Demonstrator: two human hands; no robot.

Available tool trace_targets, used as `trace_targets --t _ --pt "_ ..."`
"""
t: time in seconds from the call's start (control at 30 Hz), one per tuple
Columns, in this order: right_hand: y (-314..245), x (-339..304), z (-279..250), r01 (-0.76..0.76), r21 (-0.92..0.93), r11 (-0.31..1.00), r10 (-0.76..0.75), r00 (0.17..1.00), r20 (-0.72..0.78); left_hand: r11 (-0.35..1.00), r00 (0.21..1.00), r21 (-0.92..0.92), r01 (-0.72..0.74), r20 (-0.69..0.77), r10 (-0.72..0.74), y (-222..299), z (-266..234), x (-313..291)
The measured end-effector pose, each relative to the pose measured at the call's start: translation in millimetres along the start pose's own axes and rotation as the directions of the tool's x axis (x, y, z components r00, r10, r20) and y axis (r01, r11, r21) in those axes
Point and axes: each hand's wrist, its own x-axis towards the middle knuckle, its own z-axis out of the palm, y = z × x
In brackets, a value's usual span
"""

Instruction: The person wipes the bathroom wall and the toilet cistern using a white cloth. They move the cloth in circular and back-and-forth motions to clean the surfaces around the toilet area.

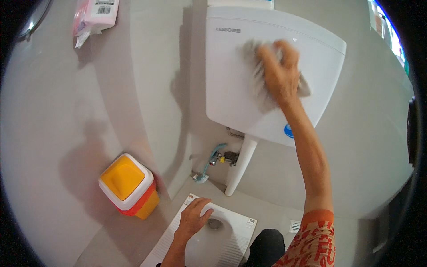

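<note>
My right hand [281, 73] presses a greyish cloth [261, 86] against the front of a white toilet cistern [231, 100] on the wall. Its fingers are bent over the cloth, and both are smeared by motion. A blue round button [288, 131] sits low on the cistern, beside my right forearm. Lower down, my left hand [193, 217] hangs with nothing in it, fingers stretched and thumb apart. It appears over the white squat toilet [242, 222] in the floor; whether it touches anything I cannot tell.
A white flush pipe [242, 167] runs down from the cistern, beside a valve [214, 159] and a toilet brush [202, 178]. At left stands a yellow-lidded bin [122, 178]. A pink package [95, 18] is at upper left. A floor drain [294, 226] lies right of the toilet.
</note>
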Motion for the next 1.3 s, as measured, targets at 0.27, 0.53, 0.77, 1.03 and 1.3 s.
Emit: trace_targets --t 0.27,0.53,0.77,1.03,1.3 --pt "-50.2 -0.8 60.6 0.136 -0.182 0.974 -0.130 0.991 0.041 0.996 1.000 0.081 0.020 -0.018 -0.019 -19.8 -17.2 -7.7" --pt "-79.3 -89.7 37.5 0.314 -0.102 0.944 -0.265 0.906 0.330 0.996 0.999 0.072 -0.043 -0.001 0.043 -19.3 -11.0 -7.4" --pt "-72.8 -145.1 4.1 0.444 -0.028 0.896 -0.381 0.798 0.467 0.993 0.995 0.116 -0.025 0.101 0.013 -10.1 3.6 -10.6" --pt "-36.6 -188.7 -46.9 0.579 0.170 0.798 -0.536 0.551 0.640 0.990 0.984 0.136 0.022 0.172 -0.045 2.8 0.5 -13.2" --pt "-47.9 -150.6 -30.6 0.139 -0.043 0.989 -0.108 0.898 0.427 0.986 0.981 0.169 0.017 0.187 -0.049 -6.2 3.6 -18.9"
